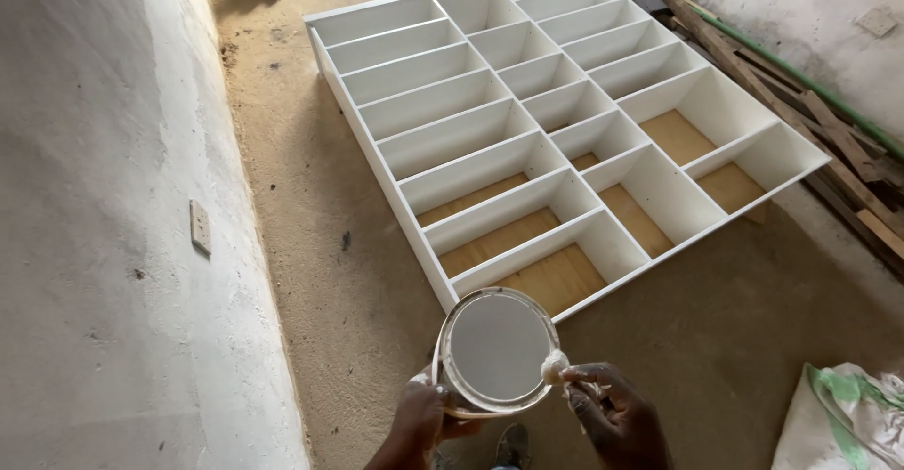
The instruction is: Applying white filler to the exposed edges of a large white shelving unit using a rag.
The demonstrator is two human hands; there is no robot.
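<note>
Left hand (421, 415) closed round the round clear plastic tub of pale grey filler (496, 349), holding it level, I judge to stop spills | right hand (612, 413) pinching a whitish wad (554, 366) at the tub's rim | white compartmented wooden shelf unit (527, 121) flat on sandy floor (320, 272) just beyond

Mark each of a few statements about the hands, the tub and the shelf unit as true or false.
1. The left hand holds a round tub. True.
2. The right hand is empty. False: its fingertips pinch a whitish lump at the tub's rim.
3. The white shelf unit stands upright against the wall. False: it lies flat on the floor.
4. A sack lies at the lower right. True.
</note>
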